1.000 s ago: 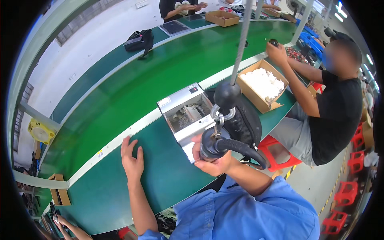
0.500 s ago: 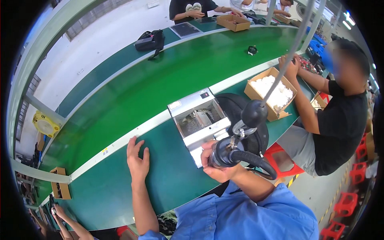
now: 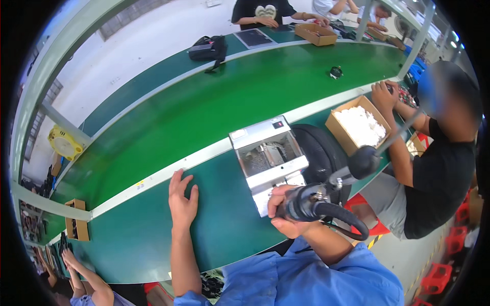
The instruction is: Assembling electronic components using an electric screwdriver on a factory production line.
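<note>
My right hand (image 3: 287,224) is wrapped round a black electric screwdriver (image 3: 301,203), which hangs from a cord by a metal clip and has a thick curved black cable. The screwdriver leans to the right, and its tip is hidden. Just beyond my fingers stands a silver screw feeder (image 3: 268,158) with an open top, many small metal pieces inside and a switch on its far edge. My left hand (image 3: 182,201) lies on the green bench (image 3: 138,239) left of the feeder, fingers apart and holding nothing.
A black round padded case (image 3: 324,153) sits right of the feeder. Beyond it is a cardboard box of white parts (image 3: 360,125). A green conveyor belt (image 3: 204,112) runs along the bench, carrying a small black part (image 3: 336,72). A co-worker (image 3: 434,168) sits at the right.
The screwdriver's top has swung to the right, so it leans more. The whole view has shifted slightly. My left hand stays on the bench.
</note>
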Available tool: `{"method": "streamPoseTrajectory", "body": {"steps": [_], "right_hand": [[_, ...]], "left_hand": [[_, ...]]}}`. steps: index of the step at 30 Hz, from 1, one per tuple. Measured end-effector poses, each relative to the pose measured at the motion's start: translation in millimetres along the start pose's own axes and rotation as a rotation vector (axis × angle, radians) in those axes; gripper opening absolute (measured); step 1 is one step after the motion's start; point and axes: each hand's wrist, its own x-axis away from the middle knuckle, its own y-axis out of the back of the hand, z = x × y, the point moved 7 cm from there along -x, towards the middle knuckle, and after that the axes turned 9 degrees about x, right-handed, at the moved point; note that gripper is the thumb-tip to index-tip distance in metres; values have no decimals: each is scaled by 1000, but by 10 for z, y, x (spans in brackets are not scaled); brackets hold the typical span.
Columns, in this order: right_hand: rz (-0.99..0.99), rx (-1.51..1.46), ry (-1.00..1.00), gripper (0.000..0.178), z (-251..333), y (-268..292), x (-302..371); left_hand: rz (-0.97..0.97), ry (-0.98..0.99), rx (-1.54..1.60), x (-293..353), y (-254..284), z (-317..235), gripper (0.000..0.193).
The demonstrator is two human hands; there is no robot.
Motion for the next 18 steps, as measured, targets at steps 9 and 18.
{"method": "streamPoseTrajectory", "body": {"steps": [9,18], "right_hand": [[1,-47,3,67,9,-3,-35],[-2,3,19,67,18,2,-25]], "left_hand": [[-5,9,5,4,20,-21,27],[12,17,-39,3,16,-13,28]]}}
